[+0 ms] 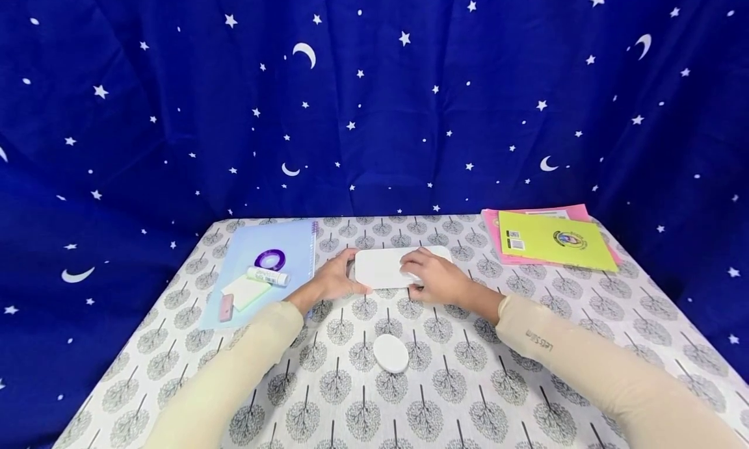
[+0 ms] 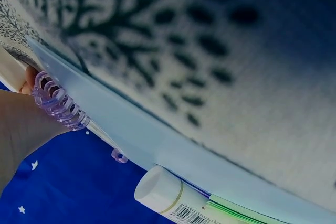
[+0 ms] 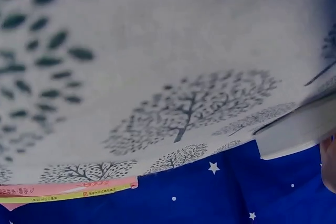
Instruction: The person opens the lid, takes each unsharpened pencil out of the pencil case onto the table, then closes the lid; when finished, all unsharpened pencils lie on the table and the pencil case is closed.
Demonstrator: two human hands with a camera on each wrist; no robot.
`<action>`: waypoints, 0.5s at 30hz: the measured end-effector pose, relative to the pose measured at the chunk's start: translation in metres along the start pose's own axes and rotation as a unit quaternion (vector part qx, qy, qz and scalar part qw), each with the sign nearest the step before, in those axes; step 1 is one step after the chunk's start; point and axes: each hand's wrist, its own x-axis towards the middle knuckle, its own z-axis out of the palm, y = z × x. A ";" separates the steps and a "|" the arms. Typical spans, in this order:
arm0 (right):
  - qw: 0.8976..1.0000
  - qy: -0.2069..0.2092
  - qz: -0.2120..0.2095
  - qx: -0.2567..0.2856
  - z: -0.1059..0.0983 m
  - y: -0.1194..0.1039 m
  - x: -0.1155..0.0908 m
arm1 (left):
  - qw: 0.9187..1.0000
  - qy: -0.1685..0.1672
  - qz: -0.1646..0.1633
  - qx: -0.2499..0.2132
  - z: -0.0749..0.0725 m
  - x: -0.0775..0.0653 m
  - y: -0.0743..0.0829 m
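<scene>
A flat white rectangular box [image 1: 377, 268] lies on the patterned cloth near the middle of the table. My left hand [image 1: 337, 277] grips its left end, thumb at the near edge and fingers toward the far side. Over the box's right part, my right hand [image 1: 435, 279] curls its fingers and thumb round a small white rounded thing [image 1: 413, 277], mostly hidden by the fingers. In the right wrist view the box's end [image 3: 294, 132] shows beside a fingertip. Nearer to me lies a white oval disc [image 1: 391, 353], apart from both hands.
At left, a pale blue spiral notebook [image 1: 240, 241] carries a purple tape roll [image 1: 270, 260], a glue stick [image 1: 268, 276], a pale green-edged note pad [image 1: 248, 293] and a pink eraser [image 1: 225, 307]. Yellow-green [image 1: 550, 241] and pink booklets [image 1: 491, 228] overlap at back right. A blue curtain [image 1: 374, 98] hangs behind.
</scene>
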 end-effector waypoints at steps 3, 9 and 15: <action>1.000 -0.010 -0.011 -0.024 -0.003 -0.003 0.000 | 1.000 0.001 -0.004 -0.001 0.001 0.000 0.000; 0.983 -0.067 -0.038 -0.166 -0.014 -0.029 0.012 | 1.000 0.008 -0.001 0.011 0.002 0.001 0.001; 0.960 -0.101 -0.016 -0.260 -0.012 -0.055 0.020 | 0.999 0.020 -0.002 0.028 0.004 0.001 0.002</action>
